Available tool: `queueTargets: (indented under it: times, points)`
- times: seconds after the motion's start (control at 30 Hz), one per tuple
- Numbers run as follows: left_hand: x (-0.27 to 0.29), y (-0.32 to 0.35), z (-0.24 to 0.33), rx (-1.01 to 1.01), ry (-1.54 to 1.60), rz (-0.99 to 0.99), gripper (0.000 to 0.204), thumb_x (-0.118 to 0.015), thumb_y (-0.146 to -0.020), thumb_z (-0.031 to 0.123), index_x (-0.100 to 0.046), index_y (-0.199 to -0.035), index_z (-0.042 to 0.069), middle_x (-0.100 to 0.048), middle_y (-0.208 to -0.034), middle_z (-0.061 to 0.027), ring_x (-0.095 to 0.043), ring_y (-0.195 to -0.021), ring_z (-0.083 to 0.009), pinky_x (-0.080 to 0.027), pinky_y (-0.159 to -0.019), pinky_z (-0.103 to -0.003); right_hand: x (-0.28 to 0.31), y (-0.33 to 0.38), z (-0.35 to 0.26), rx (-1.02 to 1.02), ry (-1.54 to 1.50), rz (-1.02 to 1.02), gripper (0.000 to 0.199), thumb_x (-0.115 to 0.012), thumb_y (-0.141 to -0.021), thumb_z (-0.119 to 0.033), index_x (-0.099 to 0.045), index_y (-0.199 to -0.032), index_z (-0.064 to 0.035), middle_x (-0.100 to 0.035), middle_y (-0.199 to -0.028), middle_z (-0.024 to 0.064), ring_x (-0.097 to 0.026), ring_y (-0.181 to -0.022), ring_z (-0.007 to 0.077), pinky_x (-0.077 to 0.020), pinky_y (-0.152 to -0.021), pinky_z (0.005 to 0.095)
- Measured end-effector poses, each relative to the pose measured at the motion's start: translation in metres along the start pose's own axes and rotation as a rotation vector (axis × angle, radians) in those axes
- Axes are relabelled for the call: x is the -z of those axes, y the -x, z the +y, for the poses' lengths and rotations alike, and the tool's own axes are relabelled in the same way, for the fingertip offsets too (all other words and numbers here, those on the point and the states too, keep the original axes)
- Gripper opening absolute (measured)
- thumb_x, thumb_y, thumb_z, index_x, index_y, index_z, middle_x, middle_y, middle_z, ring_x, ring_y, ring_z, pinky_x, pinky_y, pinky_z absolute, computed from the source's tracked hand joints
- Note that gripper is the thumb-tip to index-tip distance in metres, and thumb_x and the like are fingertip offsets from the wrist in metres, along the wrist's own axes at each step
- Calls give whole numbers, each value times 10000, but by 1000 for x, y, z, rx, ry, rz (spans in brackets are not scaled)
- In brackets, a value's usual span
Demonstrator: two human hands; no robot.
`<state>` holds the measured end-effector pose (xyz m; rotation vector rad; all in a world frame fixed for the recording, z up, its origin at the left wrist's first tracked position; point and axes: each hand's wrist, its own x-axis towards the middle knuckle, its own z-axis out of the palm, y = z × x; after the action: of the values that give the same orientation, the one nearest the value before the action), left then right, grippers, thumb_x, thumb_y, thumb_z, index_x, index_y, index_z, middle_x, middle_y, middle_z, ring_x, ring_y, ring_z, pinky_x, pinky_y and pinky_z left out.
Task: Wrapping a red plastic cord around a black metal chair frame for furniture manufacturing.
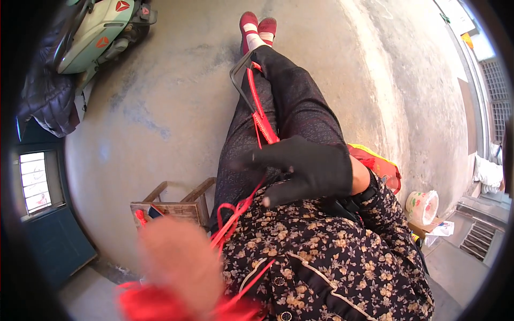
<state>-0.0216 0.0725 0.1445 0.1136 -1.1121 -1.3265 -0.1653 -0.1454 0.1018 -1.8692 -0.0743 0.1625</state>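
A dark bent wire frame (236, 80) rests along my outstretched legs. Red woven strapping (263, 124) is wrapped on part of it, and a thin red cord runs from there under my right hand. My right hand (310, 168), in a black glove with a bare fingertip showing, is spread over my lap, fingers and thumb apart. Loose red cords (231, 222) lie by my left hip. My left hand (182, 262) is raised close at the lower left and smeared by motion, with blurred red material around it. Its fingers cannot be made out.
A wooden stool (176, 209) with small things on it stands to my left. A scooter (101, 37) is at the far left. On my right are a red and yellow bag (381, 166) and a round white tub (422, 207). My red shoes (249, 24) are ahead.
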Motion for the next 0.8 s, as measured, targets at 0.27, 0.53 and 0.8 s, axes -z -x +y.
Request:
queueTargets:
  times: [0.27,0.53,0.8]
  points:
    - [25,15,71,-282,-426,449,173,-591,-834,151,-641,-886,-6,-658,-959,-153,-651,-850,-274,-513,-682,-362,32,-9,18,100,-605,327,345,-682,-750,-97,-602,-1072,-4,-571,-847,32,-565,-842,132,-466,-756,286]
    - [136,25,-49,388,-2142,781,298,-719,-740,54,-658,-1030,87,-669,-918,-104,-643,-866,-222,-506,-775,-338,39,-66,99,-100,197,464,397,-693,-795,-173,-613,-1132,23,-603,-1164,133,-573,-1100,202,-459,-929,323]
    - [144,4,-116,334,-1104,1120,254,-701,-717,10,-629,-959,30,-679,-842,-87,-669,-783,-184,-525,-728,-300,14,-67,109,-205,-413,554,581,-719,-775,-153,-514,-1300,-13,-599,-1205,101,-593,-1071,194,-457,-953,328]
